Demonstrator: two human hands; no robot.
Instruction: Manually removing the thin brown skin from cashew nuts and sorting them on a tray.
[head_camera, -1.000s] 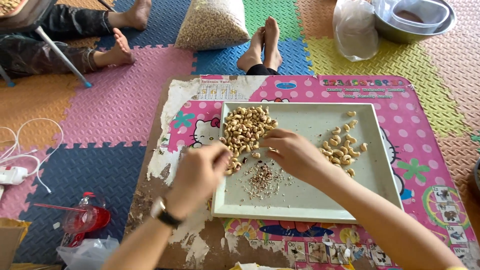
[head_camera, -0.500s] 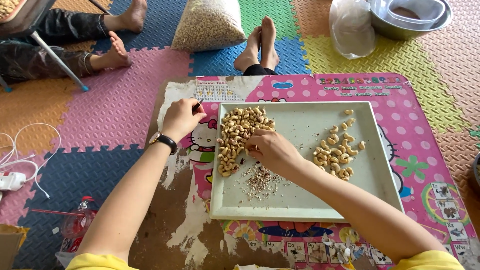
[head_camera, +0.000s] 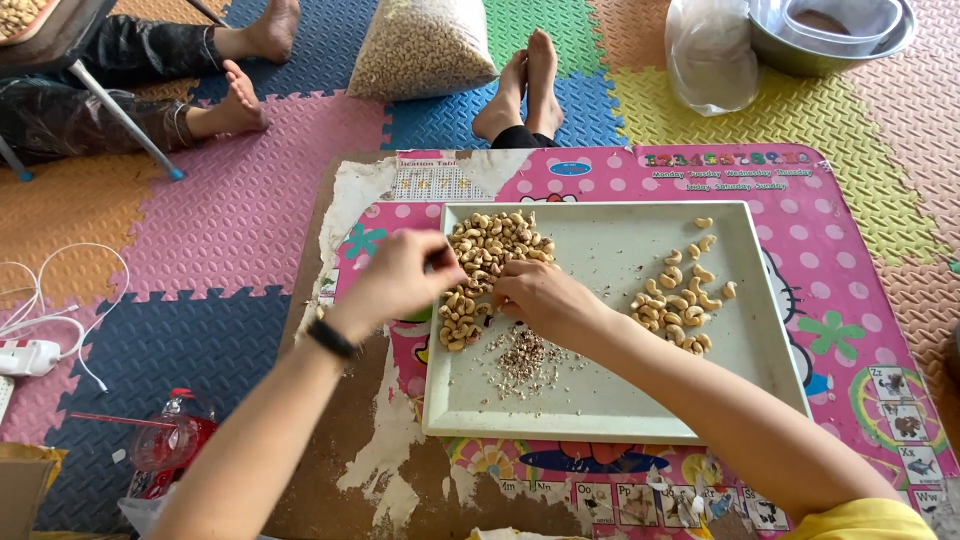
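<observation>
A pale green rectangular tray (head_camera: 600, 400) lies on a low pink table (head_camera: 840, 230). A heap of unpeeled cashew nuts (head_camera: 490, 250) fills its upper left; a smaller group of peeled cashews (head_camera: 685, 295) sits at the right. Brown skin bits (head_camera: 525, 355) are piled in the middle. My left hand (head_camera: 395, 280), with a dark wrist strap, hovers at the tray's left edge, fingers pinched on a small dark tool. My right hand (head_camera: 535, 295) rests on the lower edge of the heap, fingers curled on a nut.
Colourful foam mats cover the floor. A clear bag of nuts (head_camera: 425, 45) and a person's bare feet (head_camera: 520, 85) lie beyond the table. Another person's legs (head_camera: 130, 80) are upper left. A metal bowl (head_camera: 830, 35) and plastic bag (head_camera: 710, 55) sit upper right. White cables (head_camera: 50, 300) and a red bottle (head_camera: 170, 440) lie left.
My left hand swung out to the table's upper left, then came back to the tray's left edge. My right hand shifted slightly left and stayed on the nut heap.
</observation>
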